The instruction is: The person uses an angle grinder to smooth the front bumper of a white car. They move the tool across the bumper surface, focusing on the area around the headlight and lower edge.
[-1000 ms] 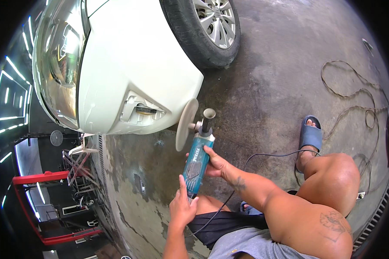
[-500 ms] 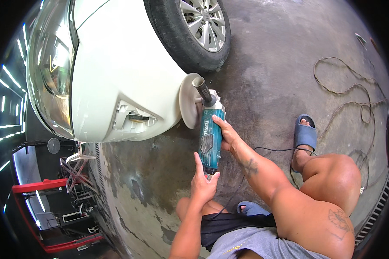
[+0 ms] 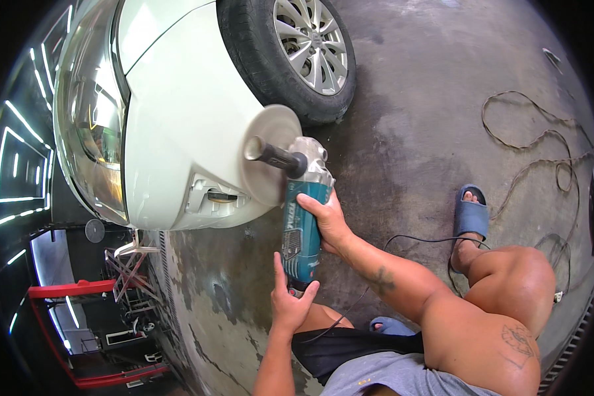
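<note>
Both of my hands hold a teal car polisher [image 3: 302,254] with a silver head. My left hand [image 3: 292,307] grips its rear end, thumb and forefinger stretched along it. Farther forward, my right hand [image 3: 330,221] wraps the body just behind the head, thumb on top. A black side handle [image 3: 278,157] sticks out to the left, with no hand on it. The round, pale polishing pad [image 3: 263,185] looks blurred and lies against or very close to the white car bumper [image 3: 171,158], near the wheel arch; actual contact is hidden.
Beyond the pad stands the front tyre [image 3: 257,66] with a silver wheel. The headlight [image 3: 92,132] and a bumper recess [image 3: 214,197] are on the left. A thin power cord [image 3: 402,237] passes my legs; more cable [image 3: 554,135] lies looped on the floor. Red-framed equipment [image 3: 72,288] stands lower left.
The polisher has moved left across the bumper and tilted, so more of the pad's round back shows. Both hands moved with it. The car sits slightly lower and farther right in view.
</note>
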`<act>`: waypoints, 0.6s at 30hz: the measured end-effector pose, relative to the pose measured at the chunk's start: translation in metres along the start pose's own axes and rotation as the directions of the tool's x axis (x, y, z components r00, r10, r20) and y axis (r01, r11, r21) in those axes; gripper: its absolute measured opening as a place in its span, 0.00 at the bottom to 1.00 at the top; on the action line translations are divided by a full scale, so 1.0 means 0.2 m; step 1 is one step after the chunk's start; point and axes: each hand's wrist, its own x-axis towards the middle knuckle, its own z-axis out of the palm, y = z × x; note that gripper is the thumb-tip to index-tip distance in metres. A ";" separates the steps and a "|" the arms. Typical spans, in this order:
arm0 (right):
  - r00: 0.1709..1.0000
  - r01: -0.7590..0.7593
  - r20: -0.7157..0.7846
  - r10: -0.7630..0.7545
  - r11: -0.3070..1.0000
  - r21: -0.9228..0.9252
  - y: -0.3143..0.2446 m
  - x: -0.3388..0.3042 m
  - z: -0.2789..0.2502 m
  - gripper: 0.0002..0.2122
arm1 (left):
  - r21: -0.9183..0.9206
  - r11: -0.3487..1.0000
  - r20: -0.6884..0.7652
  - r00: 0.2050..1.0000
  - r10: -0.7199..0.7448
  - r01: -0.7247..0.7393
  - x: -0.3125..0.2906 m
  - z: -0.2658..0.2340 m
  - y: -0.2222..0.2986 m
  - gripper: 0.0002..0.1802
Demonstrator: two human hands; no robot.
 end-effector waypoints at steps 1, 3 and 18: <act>0.999 0.032 0.012 -0.032 0.999 -0.025 -0.05 -0.01 0.07 0.35 | -0.028 0.997 -0.041 0.996 0.077 -0.078 0.00 -0.01 -0.01 0.64; 0.991 0.128 0.037 -0.126 0.988 -0.082 -0.10 -0.01 0.17 0.36 | -0.077 0.995 -0.067 0.996 0.054 -0.059 -0.01 -0.03 0.07 0.64; 0.981 -0.137 -0.107 0.160 0.970 0.199 0.02 0.01 -0.05 0.30 | 0.211 0.971 0.058 0.990 -0.125 0.111 -0.01 -0.07 0.26 0.59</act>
